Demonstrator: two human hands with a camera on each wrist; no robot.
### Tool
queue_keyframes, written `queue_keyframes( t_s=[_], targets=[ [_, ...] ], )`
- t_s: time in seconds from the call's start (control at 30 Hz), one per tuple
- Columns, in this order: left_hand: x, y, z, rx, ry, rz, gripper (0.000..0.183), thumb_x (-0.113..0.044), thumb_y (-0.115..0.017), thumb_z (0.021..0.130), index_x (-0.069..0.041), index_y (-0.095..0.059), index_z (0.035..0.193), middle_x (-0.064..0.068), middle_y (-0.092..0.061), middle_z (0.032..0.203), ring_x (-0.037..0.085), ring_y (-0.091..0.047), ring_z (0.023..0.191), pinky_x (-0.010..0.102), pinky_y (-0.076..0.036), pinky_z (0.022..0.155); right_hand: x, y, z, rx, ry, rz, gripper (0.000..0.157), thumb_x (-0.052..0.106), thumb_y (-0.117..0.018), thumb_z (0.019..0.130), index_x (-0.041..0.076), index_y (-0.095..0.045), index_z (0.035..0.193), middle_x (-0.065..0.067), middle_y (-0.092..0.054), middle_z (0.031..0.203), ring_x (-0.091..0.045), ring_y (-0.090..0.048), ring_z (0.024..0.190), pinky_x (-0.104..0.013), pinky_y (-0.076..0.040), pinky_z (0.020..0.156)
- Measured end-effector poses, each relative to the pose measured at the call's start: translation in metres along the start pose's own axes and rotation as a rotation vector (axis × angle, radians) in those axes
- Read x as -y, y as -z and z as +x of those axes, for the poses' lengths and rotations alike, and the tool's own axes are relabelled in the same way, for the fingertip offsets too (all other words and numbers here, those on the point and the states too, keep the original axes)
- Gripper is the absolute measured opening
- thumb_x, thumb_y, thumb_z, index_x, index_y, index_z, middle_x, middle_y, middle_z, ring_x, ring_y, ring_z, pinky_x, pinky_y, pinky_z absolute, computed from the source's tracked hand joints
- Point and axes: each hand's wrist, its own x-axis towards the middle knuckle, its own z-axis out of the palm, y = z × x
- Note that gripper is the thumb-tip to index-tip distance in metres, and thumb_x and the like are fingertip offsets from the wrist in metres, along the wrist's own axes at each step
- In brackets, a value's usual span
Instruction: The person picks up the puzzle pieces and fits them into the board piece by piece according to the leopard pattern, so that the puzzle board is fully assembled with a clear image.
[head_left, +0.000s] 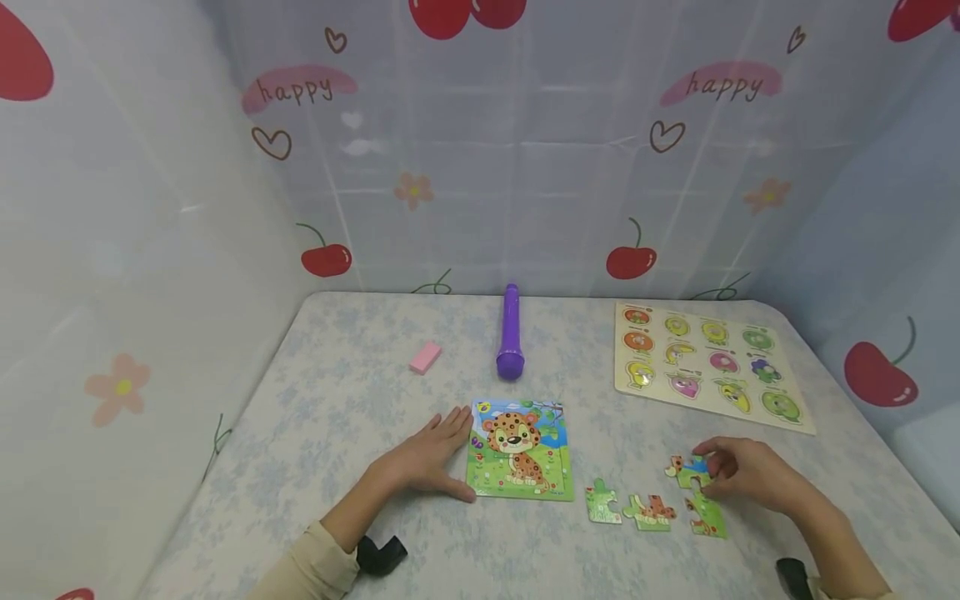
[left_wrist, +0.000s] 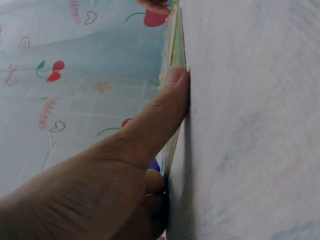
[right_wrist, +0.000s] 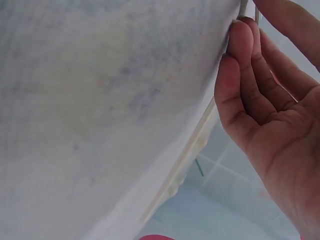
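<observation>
A square puzzle board [head_left: 519, 450] with a spotted leopard cub lies flat in the middle of the table. My left hand [head_left: 429, 454] rests at its left side, fingers extended at the upper edge and thumb by the lower left corner; the left wrist view shows the thumb [left_wrist: 165, 100] against the board's edge. Right of the board, my right hand [head_left: 757, 477] pinches a blue-and-green jigsaw piece [head_left: 688, 472] between thumb and fingers. Below it lies a green jigsaw piece [head_left: 708, 517]. Two more, a green corner piece [head_left: 602, 503] and a spotted piece [head_left: 652, 513], lie nearer the board.
A purple toy microphone [head_left: 511, 333] lies behind the puzzle board, with a pink block [head_left: 426, 357] to its left. At the back right is a fruit-picture board [head_left: 705, 358]. A printed curtain [head_left: 480, 167] encloses the table [head_left: 345, 375] at the back and sides.
</observation>
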Motion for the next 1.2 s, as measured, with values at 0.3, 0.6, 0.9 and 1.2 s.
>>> queue_keyframes(
  t_s=[0.3, 0.6, 0.9, 1.2],
  targets=[
    [0.003, -0.001, 0.001, -0.007, -0.007, 0.02, 0.119, -0.067, -0.07, 0.074, -0.003, -0.012, 0.156, 0.01, -0.004, 0.165, 0.025, -0.005, 0.154, 0.046, -0.011, 0.125, 0.0, 0.008, -0.008, -0.022, 0.089, 0.109, 0.061, 0.034, -0.082, 0.075, -0.002, -0.065, 0.122, -0.003, -0.063, 0.087, -0.007, -0.054, 0.073, -0.019, -0.051, 0.062],
    [0.002, -0.001, 0.0, -0.006, -0.012, 0.0, 0.119, -0.066, -0.071, 0.074, -0.003, -0.012, 0.156, 0.01, -0.004, 0.165, 0.025, -0.004, 0.154, 0.047, -0.011, 0.125, 0.001, 0.01, -0.009, -0.019, 0.086, 0.188, 0.064, 0.033, -0.081, 0.077, -0.004, -0.062, 0.125, -0.005, -0.064, 0.091, -0.007, -0.056, 0.075, -0.021, -0.053, 0.063],
    [0.001, 0.0, 0.001, -0.002, -0.007, 0.009, 0.119, -0.067, -0.07, 0.075, -0.003, -0.012, 0.156, 0.01, -0.003, 0.166, 0.024, -0.003, 0.154, 0.046, -0.01, 0.126, 0.008, 0.003, -0.008, -0.047, 0.081, 0.153, 0.062, 0.033, -0.081, 0.077, -0.003, -0.063, 0.124, -0.003, -0.064, 0.09, -0.008, -0.056, 0.075, -0.02, -0.051, 0.062],
    [0.003, -0.001, 0.002, 0.006, -0.004, 0.004, 0.119, -0.068, -0.07, 0.074, -0.004, -0.011, 0.156, 0.009, -0.003, 0.166, 0.024, -0.003, 0.154, 0.046, -0.009, 0.126, 0.035, -0.011, -0.001, -0.122, 0.082, 0.06, 0.059, 0.029, -0.083, 0.075, -0.002, -0.065, 0.121, 0.0, -0.066, 0.088, -0.013, -0.057, 0.077, -0.02, -0.048, 0.061]
  ],
)
